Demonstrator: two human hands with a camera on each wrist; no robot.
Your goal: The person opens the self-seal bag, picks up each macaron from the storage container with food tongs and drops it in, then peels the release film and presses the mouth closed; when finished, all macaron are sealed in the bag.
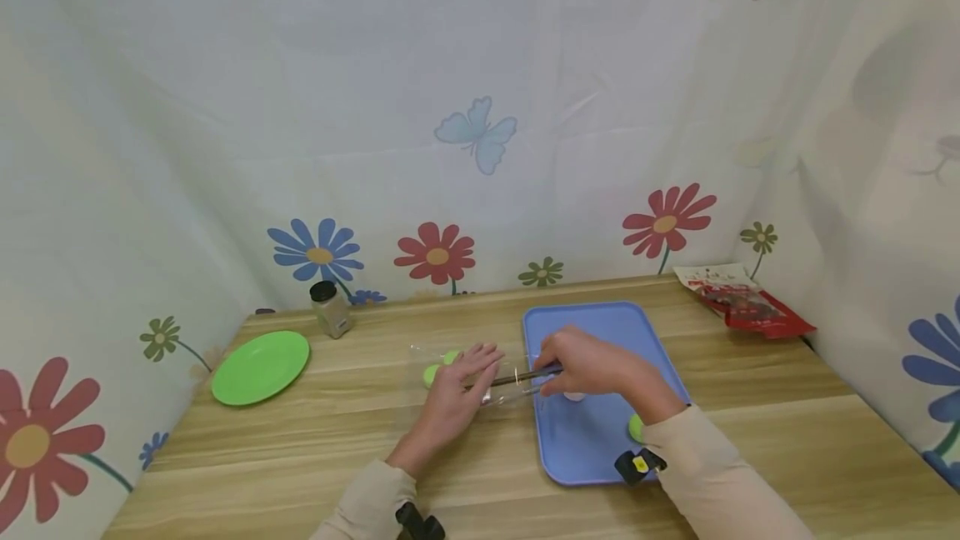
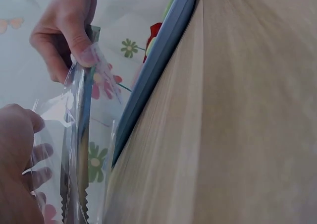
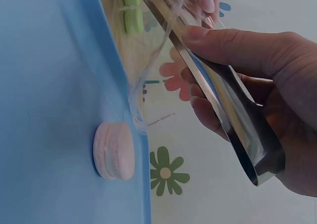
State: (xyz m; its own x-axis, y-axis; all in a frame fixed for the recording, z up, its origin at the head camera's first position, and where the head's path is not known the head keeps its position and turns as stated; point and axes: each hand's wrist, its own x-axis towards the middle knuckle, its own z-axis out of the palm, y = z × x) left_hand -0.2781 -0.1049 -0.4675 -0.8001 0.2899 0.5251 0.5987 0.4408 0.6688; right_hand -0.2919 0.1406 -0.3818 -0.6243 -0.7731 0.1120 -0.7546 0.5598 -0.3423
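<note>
My right hand (image 1: 588,363) grips metal tongs (image 3: 218,95), which slant down to the left. The front part of the tongs reaches inside a clear plastic bag (image 2: 54,110), and their toothed tips show through the film. My left hand (image 1: 459,390) lies over the bag with fingers extended, touching the film. Green macarons (image 1: 431,375) are at the bag's far left end. A pink macaron (image 3: 114,151) sits on the blue tray (image 1: 592,448), partly hidden under my right hand in the head view. Another green macaron (image 1: 636,428) lies by the tray's right side.
A green plate (image 1: 260,367) lies at the left of the wooden table (image 1: 337,440). Behind it stands a jar with a black lid (image 1: 331,309). A red and white snack packet (image 1: 742,300) lies at the back right. Flower-printed cloth surrounds the table.
</note>
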